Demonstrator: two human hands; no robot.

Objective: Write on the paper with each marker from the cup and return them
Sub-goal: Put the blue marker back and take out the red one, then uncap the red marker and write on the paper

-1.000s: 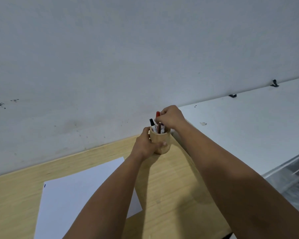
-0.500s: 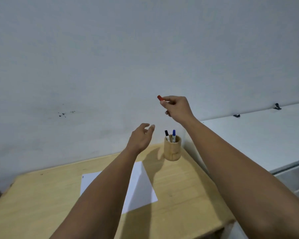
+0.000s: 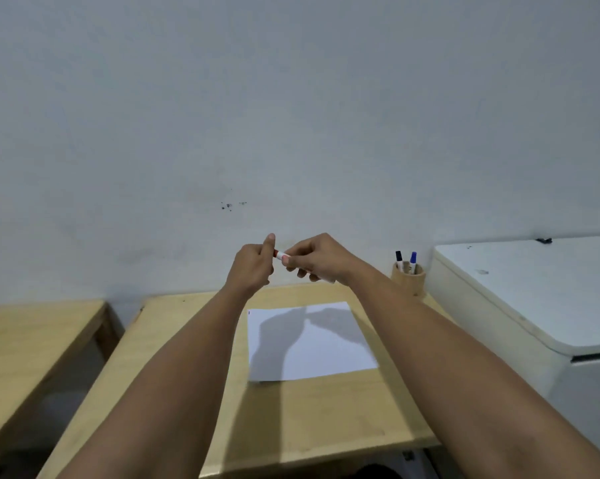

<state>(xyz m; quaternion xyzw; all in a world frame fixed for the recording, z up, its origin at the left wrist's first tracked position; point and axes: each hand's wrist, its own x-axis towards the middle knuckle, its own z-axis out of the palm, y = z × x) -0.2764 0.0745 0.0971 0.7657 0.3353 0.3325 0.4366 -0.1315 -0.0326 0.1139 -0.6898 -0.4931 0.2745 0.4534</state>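
**Both hands on the red marker, cap about to come off**

Clamped between both hands, the red marker [image 3: 280,254] hangs in the air above the paper [image 3: 326,354]: the right hand [image 3: 317,259] pinches its white barrel, the left hand [image 3: 253,267] is closed over the red cap end. Nearest the camera, the wooden table [image 3: 326,416] is bare up to the sheet, where the hands' shadow falls. To uncap cleanly, it seems best to pull straight along the barrel, keeping the cap in the left hand for later. Farther back, at the table's right corner, the cup [image 3: 408,279] holds a black marker [image 3: 399,259] and a blue marker [image 3: 413,261] upright, near the wall [image 3: 291,98].
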